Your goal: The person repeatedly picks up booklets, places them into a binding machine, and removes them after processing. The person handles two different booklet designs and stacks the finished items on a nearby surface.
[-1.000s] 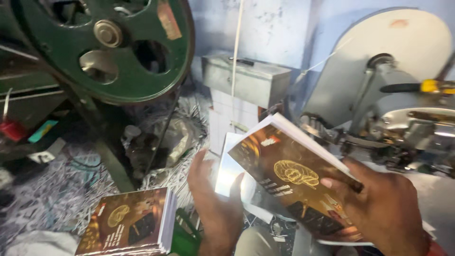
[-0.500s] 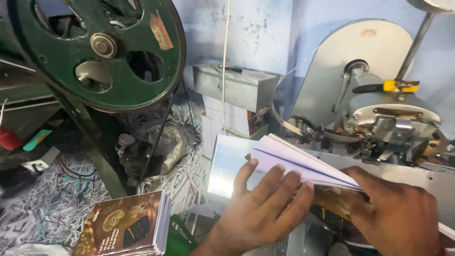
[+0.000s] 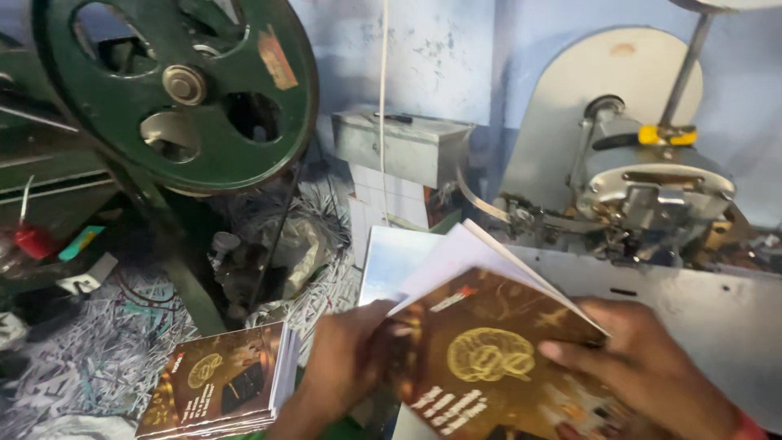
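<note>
Your left hand (image 3: 346, 367) and right hand (image 3: 652, 375) both gripped one brown booklet (image 3: 497, 358). The booklet sat between the two hands, just in front of the grey stitching machine (image 3: 643, 195), over its flat metal table (image 3: 717, 310). Left fingers closed on the booklet's left edge; right thumb pressed on the cover near its right edge, remaining fingers hidden under it. The cover was glossy, dark brown, with a gold brain drawing and pale lettering; white inner pages fanned out above the cover, tilted up toward the machine. A pale glossy sheet (image 3: 395, 257) lay just behind the booklet.

Left of the machine, well apart: a stack of matching booklets (image 3: 220, 383), squared up, white page edges showing. Farther left, a big green cast flywheel (image 3: 179, 90) with round holes. Shredded paper trimmings (image 3: 90, 358) were heaped below the wheel. A dull metal box (image 3: 403, 147) stood left of the machine.
</note>
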